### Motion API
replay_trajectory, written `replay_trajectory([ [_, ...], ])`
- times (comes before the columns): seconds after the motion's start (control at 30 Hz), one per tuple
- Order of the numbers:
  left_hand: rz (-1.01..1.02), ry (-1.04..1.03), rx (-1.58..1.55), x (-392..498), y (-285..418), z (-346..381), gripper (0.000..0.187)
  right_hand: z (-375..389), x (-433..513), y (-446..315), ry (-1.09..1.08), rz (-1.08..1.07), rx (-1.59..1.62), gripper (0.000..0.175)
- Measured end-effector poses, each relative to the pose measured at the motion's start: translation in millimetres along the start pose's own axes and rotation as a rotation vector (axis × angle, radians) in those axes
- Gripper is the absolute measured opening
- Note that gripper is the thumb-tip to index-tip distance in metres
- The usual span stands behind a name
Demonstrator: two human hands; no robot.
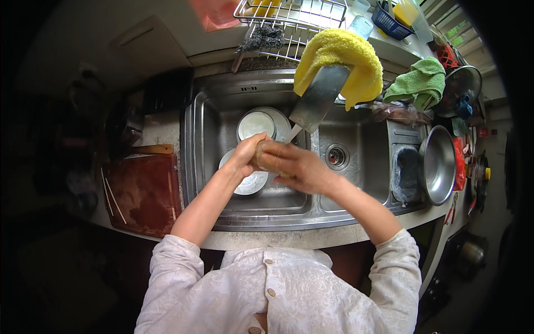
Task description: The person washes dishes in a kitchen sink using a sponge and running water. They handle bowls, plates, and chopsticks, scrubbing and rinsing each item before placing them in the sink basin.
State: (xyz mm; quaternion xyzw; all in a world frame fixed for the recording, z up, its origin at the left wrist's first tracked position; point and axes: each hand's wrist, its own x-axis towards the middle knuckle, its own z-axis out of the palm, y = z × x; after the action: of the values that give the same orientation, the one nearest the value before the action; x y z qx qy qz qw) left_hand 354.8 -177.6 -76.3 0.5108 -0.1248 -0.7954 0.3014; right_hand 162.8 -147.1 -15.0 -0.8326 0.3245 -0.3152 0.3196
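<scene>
Over the left sink basin (pixel 217 137), my left hand (pixel 243 155) grips a tan-brown object (pixel 259 156), mostly hidden by my fingers; I cannot tell what it is. My right hand (pixel 308 169), blurred by motion, has its fingers wrapped over the same object from the right. Just beyond my hands, a thin stream of water (pixel 294 133) runs from the broad metal faucet (pixel 320 98). Below them in the basin lie a white dish (pixel 252 185), partly covered by my left hand, and a round pale bowl (pixel 256 123) on a larger round dish (pixel 281 119).
A yellow towel (pixel 340 54) drapes over the faucet. The right basin has a drain strainer (pixel 337 156). A steel bowl (pixel 438 165) leans at the right. Left of the sink lie a brown cutting board (pixel 146 192) and chopsticks (pixel 114 200). A wire rack (pixel 300 25) stands behind.
</scene>
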Motion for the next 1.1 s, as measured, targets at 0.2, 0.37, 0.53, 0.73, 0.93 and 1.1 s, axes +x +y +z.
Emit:
replay_trajectory([
  [0.2, 0.915, 0.260, 0.214, 5, -25, 45, 0.037, -2, 3, 19, 0.320, 0.633, 0.711, 0.026],
  [0.37, 0.089, -0.003, 0.145, 5, 3, 11, 0.035, 3, -3, 11, 0.054, 0.047, -0.151, 0.047],
  [0.53, 0.572, 0.163, 0.118, 0, -20, 27, 0.029, -17, 10, 16, -0.177, 0.586, 0.148, 0.026],
  [0.73, 0.545, 0.029, 0.337, 7, -18, 2, 0.031, -12, 5, 8, -0.133, -0.037, -0.144, 0.034],
  [0.93, 0.421, -0.076, 0.302, 1, -14, 0, 0.040, -19, 10, 16, -0.390, 0.001, -0.160, 0.035],
  [1.1, 0.919, 0.013, 0.427, -14, -29, 17, 0.056, -20, 27, 26, -0.077, 0.556, 0.499, 0.030],
])
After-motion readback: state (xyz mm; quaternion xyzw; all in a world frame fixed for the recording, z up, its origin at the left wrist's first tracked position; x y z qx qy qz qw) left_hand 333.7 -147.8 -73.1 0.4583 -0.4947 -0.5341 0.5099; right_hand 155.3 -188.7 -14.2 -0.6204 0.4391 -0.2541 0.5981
